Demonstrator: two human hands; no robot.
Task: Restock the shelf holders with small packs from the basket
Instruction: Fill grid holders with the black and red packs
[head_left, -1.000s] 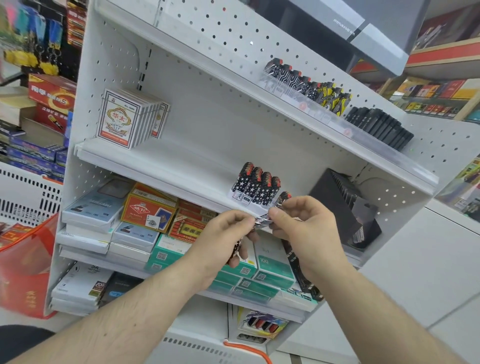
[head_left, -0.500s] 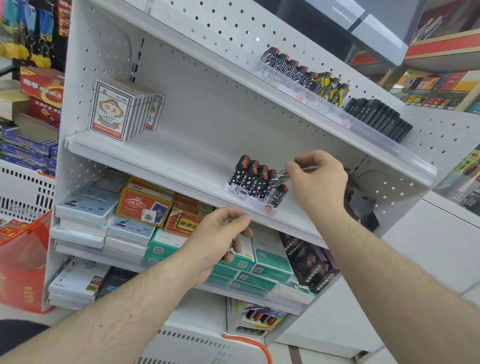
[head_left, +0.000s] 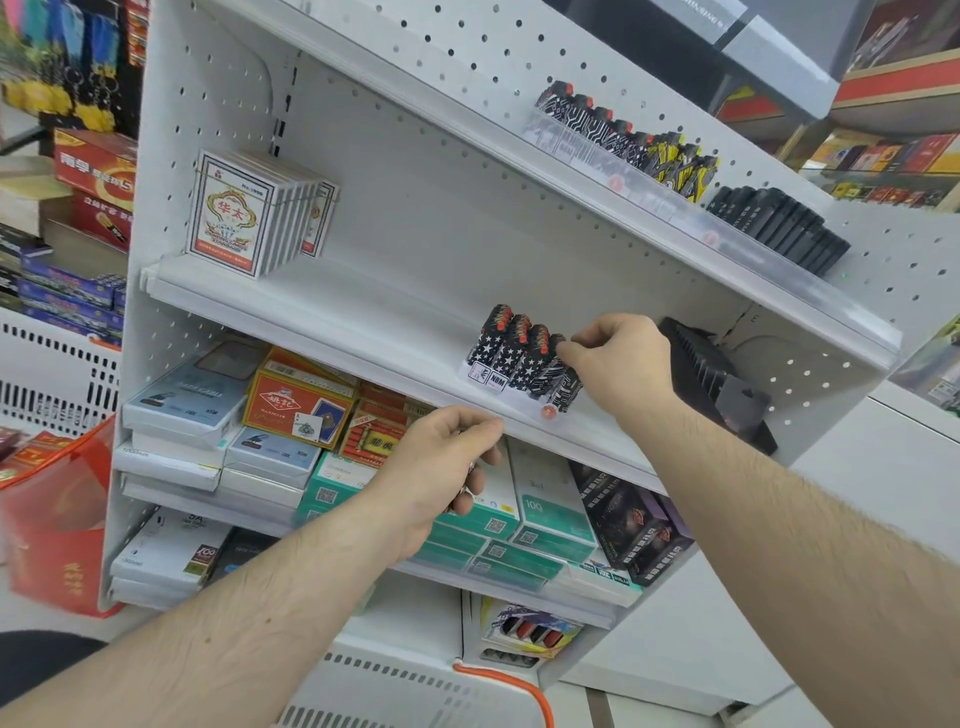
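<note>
Centre of frame, middle white metal shelf (head_left: 332, 312), smooth, with a perforated back panel. Right hand (head_left: 618, 358) at centre right: fingertips pinch the top of a slim rectangular pack (head_left: 551, 364), glossy black with white line print, standing at the right end of a row of star-printed packs (head_left: 501, 348) with red-orange tops. One more pack (head_left: 567, 388) of the same line print leans just in front, touching the row. Row sits in a clear plastic holder (head_left: 485, 375) at the shelf's front edge. Left hand (head_left: 441, 473), lower centre, below the shelf lip: fingers curled around small dark items (head_left: 470, 480), largely hidden. Black ribbed holder (head_left: 711, 374) at right. Flat white card boxes (head_left: 244, 213) stand upper left. Red translucent basket (head_left: 57, 514) at lower left edge.
</note>
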